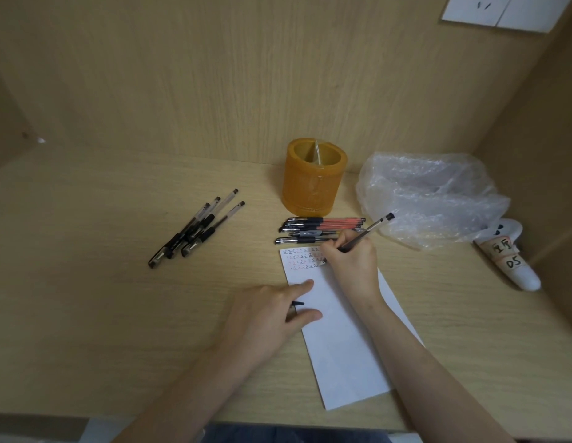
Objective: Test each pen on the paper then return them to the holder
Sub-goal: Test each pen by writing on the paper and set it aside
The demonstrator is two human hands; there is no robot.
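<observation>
A: Pen (364, 233) in my right hand (351, 263), fingers closed round its barrel, tip down on the paper (339, 340) near the rows of small marks at its far end.

B: And your left hand (268, 318)?

A: Pressed flat on the paper's left edge, at about eight o'clock from the right hand. A small black cap (298, 304) pokes out between its fingers, so it's pinching that rather than lying loose.

B: Where are the other pens?

A: One bunch (320, 230) lies side by side just past the paper, at twelve o'clock from it, touching or nearly touching my right knuckles. Another group of black pens (195, 228) lies well apart at ten o'clock. The amber holder (313, 177) stands upright beyond the near bunch, no pens showing in it.

B: Anything else on the desk (102, 298)?

A: Crumpled bubble wrap (428, 196) at two o'clock, and a white labelled object (511, 254) at three o'clock by the side wall.
</observation>
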